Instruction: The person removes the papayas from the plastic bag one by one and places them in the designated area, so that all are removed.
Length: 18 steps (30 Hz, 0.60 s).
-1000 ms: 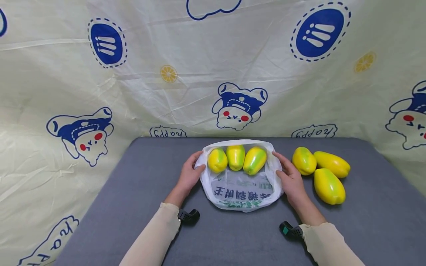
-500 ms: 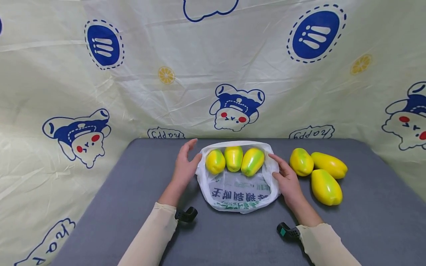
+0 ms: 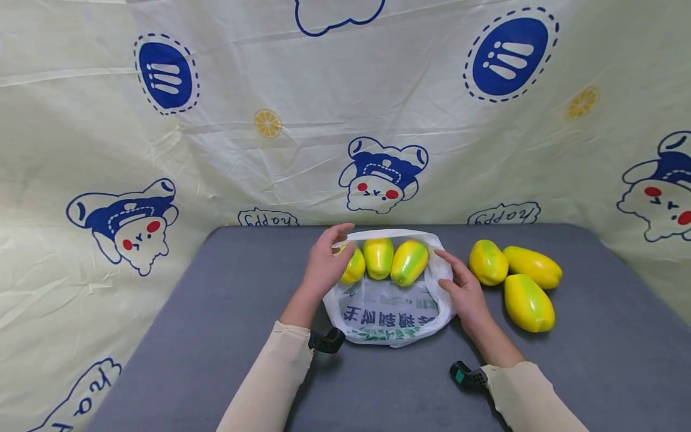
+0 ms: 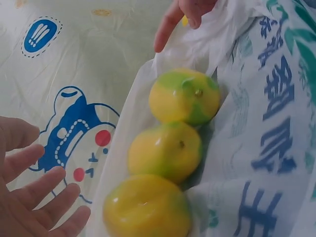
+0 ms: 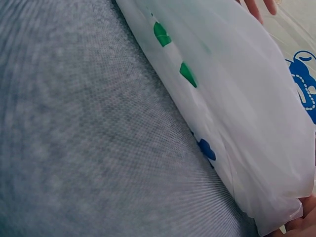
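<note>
A white plastic bag point(image 3: 388, 333) with dark print and green leaves lies with its mouth spread wide. Inside, three yellow-green papayas sit in a row along the far side; the right one point(image 3: 409, 263) and middle one point(image 3: 379, 258) show fully. My left hand point(image 3: 326, 264) hovers over the bag's left rim and partly covers the left papaya point(image 3: 354, 268). Its fingers are spread and hold nothing, as the left wrist view shows beside the papayas point(image 4: 165, 152). My right hand point(image 3: 468, 294) pinches the bag's right rim; in the right wrist view its fingers point(image 5: 301, 222) meet the gathered plastic.
Three more papayas lie together to the right of my right hand: one at left point(image 3: 488, 263), a longer one point(image 3: 534, 267) behind, one in front point(image 3: 529, 304). The grey tabletop point(image 3: 227, 288) ends at a printed curtain point(image 3: 302, 168).
My left hand let go of the bag's left rim, swung out to the left, then came back right over the left papaya. The right hand stays at the right rim.
</note>
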Each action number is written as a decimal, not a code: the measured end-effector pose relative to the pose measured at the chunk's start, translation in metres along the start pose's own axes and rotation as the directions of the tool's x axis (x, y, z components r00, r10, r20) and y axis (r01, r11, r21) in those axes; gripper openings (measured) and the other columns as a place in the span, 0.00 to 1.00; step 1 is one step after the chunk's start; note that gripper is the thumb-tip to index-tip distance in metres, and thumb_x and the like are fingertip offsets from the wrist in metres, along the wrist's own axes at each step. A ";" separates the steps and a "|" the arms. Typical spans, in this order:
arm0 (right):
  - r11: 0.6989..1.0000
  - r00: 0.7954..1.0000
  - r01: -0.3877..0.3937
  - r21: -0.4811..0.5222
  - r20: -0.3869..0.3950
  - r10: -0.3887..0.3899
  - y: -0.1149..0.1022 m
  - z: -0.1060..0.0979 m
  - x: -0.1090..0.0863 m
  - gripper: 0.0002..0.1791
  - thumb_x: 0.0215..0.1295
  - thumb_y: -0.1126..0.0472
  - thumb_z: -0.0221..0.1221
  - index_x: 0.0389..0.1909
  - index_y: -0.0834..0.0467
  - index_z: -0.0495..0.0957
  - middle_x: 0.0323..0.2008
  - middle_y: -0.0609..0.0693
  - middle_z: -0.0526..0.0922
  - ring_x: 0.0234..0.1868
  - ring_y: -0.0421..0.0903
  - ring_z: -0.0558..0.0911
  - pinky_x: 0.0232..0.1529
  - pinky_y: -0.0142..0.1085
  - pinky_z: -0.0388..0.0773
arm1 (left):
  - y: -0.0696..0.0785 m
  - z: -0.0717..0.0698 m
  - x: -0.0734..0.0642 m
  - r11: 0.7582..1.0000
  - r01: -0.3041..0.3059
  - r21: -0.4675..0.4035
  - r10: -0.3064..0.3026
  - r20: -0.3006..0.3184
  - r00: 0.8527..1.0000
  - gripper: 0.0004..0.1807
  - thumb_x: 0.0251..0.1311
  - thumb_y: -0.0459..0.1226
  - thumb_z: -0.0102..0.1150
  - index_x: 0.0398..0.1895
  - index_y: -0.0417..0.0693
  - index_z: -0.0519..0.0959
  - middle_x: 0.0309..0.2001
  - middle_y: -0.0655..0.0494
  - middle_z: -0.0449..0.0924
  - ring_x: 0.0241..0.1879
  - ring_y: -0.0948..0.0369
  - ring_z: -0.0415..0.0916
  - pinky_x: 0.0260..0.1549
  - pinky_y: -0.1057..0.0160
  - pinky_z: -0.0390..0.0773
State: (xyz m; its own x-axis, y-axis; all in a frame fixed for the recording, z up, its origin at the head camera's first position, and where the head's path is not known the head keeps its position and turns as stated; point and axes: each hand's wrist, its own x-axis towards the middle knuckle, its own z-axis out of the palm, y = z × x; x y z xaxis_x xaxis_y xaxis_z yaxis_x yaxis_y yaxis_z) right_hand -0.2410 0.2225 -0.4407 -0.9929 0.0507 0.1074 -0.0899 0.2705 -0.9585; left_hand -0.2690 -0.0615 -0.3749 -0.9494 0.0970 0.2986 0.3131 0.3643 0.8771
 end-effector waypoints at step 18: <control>1.000 1.000 -0.017 0.006 0.026 0.016 -0.001 0.000 -0.001 0.35 0.72 0.70 0.47 0.77 0.49 0.56 0.80 0.51 0.52 0.77 0.53 0.56 0.77 0.57 0.52 | -0.025 0.022 0.002 0.989 0.052 0.135 -0.051 -0.015 0.999 0.24 0.67 0.37 0.57 0.66 0.52 0.74 0.66 0.49 0.73 0.65 0.50 0.71 0.66 0.47 0.71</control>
State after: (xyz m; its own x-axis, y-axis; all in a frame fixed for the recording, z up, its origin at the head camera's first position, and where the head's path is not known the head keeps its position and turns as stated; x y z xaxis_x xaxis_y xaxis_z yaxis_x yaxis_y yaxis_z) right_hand -0.2403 0.2223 -0.4400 -0.9959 0.0301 0.0848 -0.0739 0.2643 -0.9616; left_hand -0.2796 -0.0497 -0.4047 -0.9636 0.0646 0.2593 0.2569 0.4909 0.8325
